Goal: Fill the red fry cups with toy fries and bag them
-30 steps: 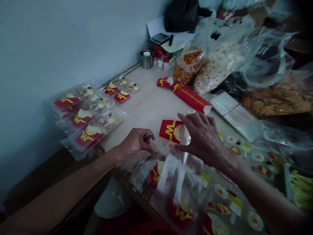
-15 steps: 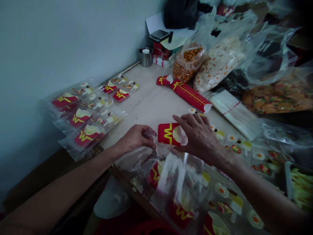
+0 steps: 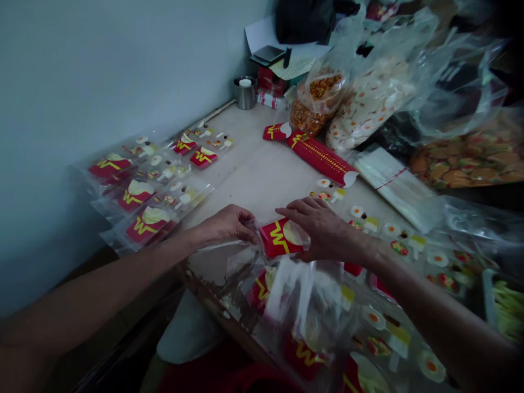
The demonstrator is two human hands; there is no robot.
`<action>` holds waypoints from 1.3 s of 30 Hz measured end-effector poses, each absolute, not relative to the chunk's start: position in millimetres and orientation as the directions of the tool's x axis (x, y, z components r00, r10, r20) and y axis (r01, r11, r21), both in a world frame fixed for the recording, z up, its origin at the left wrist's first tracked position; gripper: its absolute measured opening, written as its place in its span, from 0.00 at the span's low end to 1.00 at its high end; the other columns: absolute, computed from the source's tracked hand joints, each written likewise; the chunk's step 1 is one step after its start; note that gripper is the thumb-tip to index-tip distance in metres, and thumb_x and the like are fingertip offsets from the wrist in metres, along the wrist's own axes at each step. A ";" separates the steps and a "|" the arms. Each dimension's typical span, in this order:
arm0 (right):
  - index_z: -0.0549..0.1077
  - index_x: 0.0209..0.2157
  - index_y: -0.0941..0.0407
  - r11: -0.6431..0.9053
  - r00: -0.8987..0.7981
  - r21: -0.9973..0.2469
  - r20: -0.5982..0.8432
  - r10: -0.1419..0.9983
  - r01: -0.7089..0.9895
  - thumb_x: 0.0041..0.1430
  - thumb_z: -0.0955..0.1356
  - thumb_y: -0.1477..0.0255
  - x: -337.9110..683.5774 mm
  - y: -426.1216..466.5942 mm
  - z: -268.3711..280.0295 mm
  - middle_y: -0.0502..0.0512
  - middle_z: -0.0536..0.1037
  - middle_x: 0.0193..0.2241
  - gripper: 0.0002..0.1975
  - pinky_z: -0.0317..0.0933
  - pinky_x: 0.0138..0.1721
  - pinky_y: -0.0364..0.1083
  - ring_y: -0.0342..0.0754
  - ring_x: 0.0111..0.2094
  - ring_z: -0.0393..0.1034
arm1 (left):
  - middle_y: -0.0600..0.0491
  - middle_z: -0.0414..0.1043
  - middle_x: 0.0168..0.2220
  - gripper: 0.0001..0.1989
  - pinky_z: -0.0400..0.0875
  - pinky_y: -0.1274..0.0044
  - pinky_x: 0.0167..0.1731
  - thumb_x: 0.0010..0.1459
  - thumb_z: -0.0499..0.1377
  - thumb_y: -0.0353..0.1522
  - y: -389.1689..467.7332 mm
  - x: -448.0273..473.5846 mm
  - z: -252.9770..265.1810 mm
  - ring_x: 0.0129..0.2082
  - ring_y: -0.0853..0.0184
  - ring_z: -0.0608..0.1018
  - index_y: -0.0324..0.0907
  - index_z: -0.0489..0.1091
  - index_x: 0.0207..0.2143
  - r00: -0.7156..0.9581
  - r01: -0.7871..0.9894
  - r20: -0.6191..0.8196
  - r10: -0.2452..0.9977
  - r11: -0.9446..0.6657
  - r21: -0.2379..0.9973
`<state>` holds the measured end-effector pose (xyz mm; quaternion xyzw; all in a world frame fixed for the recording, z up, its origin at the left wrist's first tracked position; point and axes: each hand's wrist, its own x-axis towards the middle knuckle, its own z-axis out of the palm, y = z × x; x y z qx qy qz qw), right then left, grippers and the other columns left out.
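Observation:
Near the table's front edge, my left hand (image 3: 239, 224) pinches the edge of a clear plastic bag (image 3: 248, 259). My right hand (image 3: 327, 229) grips a small red fry carton (image 3: 275, 238) with a yellow zigzag print, fingers over its top and thumb below. The carton lies tilted, with its base toward my left fingertips and its pale opening toward my right palm. Its left end meets the bag's mouth; how far inside it is I cannot tell. Below my hands lie several clear bags (image 3: 307, 305) with red cartons and small toy food pieces.
Filled packets (image 3: 149, 224) lie at the left by the wall. A nested stack of red cartons (image 3: 321, 158) lies behind my hands. Flat clear bags (image 3: 395, 180), bulging bags of small pieces (image 3: 368, 103) and a tray of pale yellow strips (image 3: 505, 305) are at the right. A metal cup (image 3: 244, 95) stands behind.
My right hand and the carton have shifted slightly left and down, and the carton has tilted. It is now closer to my left fingers, which still pinch the bag.

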<state>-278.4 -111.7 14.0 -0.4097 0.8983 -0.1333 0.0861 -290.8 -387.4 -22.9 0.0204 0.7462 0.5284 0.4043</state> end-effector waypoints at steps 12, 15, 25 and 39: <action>0.61 0.65 0.56 0.608 -0.612 -0.148 -0.026 -0.791 -0.780 0.47 0.76 0.59 -271.0 -115.3 28.6 0.64 0.72 0.54 0.46 0.53 0.53 0.58 0.62 0.51 0.63 | 0.48 0.82 0.40 0.40 0.71 0.76 0.34 0.36 0.74 0.29 -369.2 -317.5 10.7 0.35 0.63 0.81 0.50 0.73 0.56 -0.399 -0.562 -0.596 0.697 0.327 0.760; 0.62 0.65 0.56 0.664 -0.665 -0.136 -0.046 -0.745 -0.735 0.47 0.75 0.55 -249.5 -119.1 44.9 0.64 0.74 0.51 0.46 0.55 0.50 0.58 0.63 0.49 0.65 | 0.48 0.81 0.41 0.53 0.73 0.74 0.36 0.34 0.73 0.24 -342.1 -324.8 19.8 0.37 0.61 0.82 0.52 0.63 0.65 -0.346 -0.505 -0.550 0.760 0.343 0.792; 0.68 0.55 0.58 0.967 -0.953 -0.143 -0.191 -0.237 -0.212 0.45 0.75 0.48 -182.1 -122.0 25.2 0.66 0.75 0.46 0.41 0.63 0.43 0.58 0.65 0.47 0.68 | 0.47 0.75 0.54 0.25 0.68 0.66 0.57 0.51 0.64 0.26 -292.6 -292.8 29.9 0.54 0.58 0.75 0.44 0.75 0.53 -0.776 0.391 0.009 0.631 0.470 0.792; 0.67 0.57 0.62 0.989 -0.985 -0.145 -0.174 0.001 0.027 0.47 0.74 0.46 -173.9 -150.6 13.3 0.70 0.72 0.52 0.44 0.58 0.53 0.65 0.64 0.51 0.65 | 0.42 0.71 0.55 0.32 0.70 0.66 0.56 0.45 0.61 0.23 -307.2 -238.4 -14.1 0.53 0.56 0.75 0.35 0.69 0.56 -0.872 0.429 -0.013 0.490 0.776 0.463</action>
